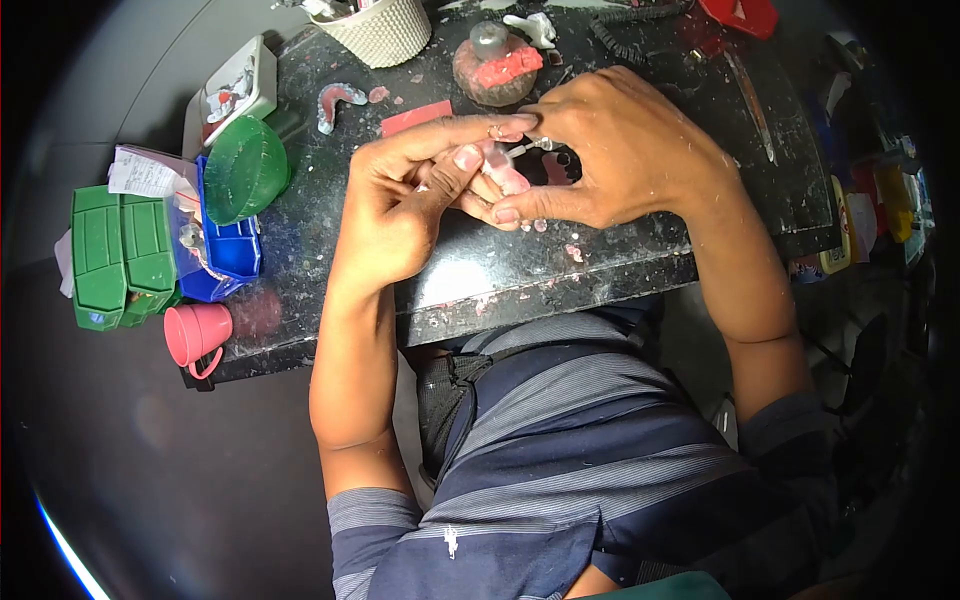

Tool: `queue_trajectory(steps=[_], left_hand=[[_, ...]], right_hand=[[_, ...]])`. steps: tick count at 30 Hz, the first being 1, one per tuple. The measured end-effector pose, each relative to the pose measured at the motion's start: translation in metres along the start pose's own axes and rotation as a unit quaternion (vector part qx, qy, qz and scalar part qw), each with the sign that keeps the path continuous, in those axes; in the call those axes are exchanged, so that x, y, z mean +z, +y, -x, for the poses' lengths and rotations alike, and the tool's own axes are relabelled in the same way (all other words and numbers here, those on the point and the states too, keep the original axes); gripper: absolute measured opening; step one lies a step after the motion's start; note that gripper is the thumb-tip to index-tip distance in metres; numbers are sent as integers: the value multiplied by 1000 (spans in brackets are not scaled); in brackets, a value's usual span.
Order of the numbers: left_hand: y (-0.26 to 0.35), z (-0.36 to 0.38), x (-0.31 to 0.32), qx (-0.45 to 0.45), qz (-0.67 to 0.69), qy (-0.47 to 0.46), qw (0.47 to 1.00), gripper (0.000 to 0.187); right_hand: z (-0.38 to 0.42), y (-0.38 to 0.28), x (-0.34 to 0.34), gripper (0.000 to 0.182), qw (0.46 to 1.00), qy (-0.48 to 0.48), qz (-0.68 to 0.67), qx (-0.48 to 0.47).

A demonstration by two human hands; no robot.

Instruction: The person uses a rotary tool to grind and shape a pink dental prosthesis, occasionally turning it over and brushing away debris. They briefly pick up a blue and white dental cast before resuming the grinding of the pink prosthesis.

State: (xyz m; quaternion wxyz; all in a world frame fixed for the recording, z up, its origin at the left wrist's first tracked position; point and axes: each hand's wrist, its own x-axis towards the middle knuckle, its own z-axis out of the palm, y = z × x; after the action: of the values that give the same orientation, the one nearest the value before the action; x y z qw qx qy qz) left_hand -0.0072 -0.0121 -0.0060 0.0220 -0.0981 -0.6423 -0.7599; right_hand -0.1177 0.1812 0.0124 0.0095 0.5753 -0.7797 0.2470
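Observation:
In front of me, above the table, my left hand (410,190) is closed, pinching a small pink-and-white piece (508,178) that resembles part of a denture. My right hand (625,150) curls in from the other side, its thumb tip close against the piece's lower end and the left fingertips. A thin, shiny metal tool (541,144) shows in the gap of the right hand, its tip at the piece; its other end is hidden by the fingers. Behind that gap, something pink (558,168) lies partly covered on the table.
On the black table (360,235) are a denture-like arch (338,102), a pink sheet (416,117) and a round brown pot (495,68). A white basket (375,35), green bowl (245,168), blue bin (232,255) and pink cup (195,335) stand leftward; a slim tool (752,105) lies right.

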Motion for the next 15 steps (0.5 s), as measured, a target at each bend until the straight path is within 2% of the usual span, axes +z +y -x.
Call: queue_trajectory(steps=[4,7,10,12,15], left_hand=[[3,0,-5,8,-50,-20,999,26],[6,2,2,3,2,24,1000,25],[5,1,3,36,-31,34,998,27],[5,2,4,17,-43,29,999,27],[8,2,4,-17,-58,23,998,25]], right_hand=[[-1,-5,-7,61,997,-64,17,36],[-3,-9,-15,61,997,-61,34,19],[-2,-8,-13,59,998,-49,44,17],[-4,-8,-7,58,1000,13,-8,-13],[-5,-13,-7,57,1000,-19,-10,3]])
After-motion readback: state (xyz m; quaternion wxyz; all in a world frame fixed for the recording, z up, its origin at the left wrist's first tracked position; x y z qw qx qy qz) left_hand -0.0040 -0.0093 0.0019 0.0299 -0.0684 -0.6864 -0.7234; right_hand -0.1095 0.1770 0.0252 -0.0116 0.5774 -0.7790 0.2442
